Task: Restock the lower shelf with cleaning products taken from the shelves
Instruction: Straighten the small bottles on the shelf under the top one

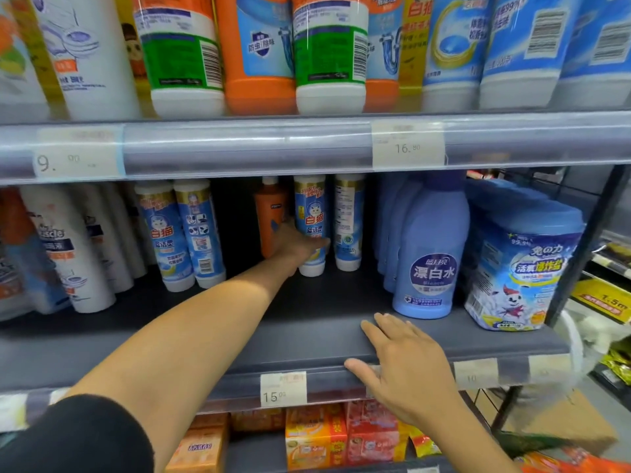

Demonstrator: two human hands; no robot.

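My left hand reaches deep into the dark grey middle shelf. It wraps a blue-and-white cleaner bottle standing at the back, thumb across its front and fingers between it and an orange bottle. A second blue-and-white bottle stands just right of the held one, turned label-back. My right hand lies flat on the shelf's front lip with fingers spread and nothing in it.
Two more blue-and-white bottles and white bottles stand at left. Blue bleach bottles and a blue tub stand at right. The upper shelf holds orange and white bottles. Orange boxes sit on the shelf below.
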